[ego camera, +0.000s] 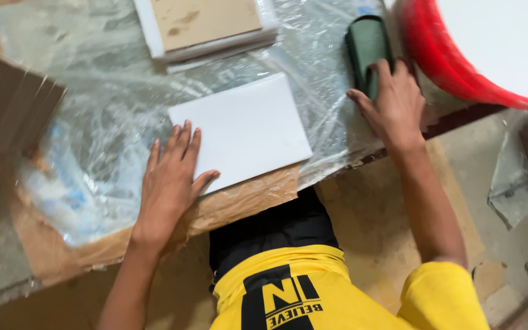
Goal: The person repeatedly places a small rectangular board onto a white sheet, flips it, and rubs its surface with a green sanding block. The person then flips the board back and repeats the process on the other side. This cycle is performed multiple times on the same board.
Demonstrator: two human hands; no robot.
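A white rectangular tile (245, 128) lies flat on a table covered with clear plastic sheeting (99, 140). My left hand (171, 183) rests palm down with its fingers spread on the tile's near left corner. My right hand (392, 104) reaches to the far right and grips a dark green sponge-like block (366, 46) that lies on the plastic beside a red bucket (453, 67).
A stack of tiles with a brown-backed one on top (206, 24) sits at the far edge. Brown cardboard pieces (7, 104) lean at the left. Brown paper (245, 201) hangs over the table's near edge. The red bucket holds a white mass.
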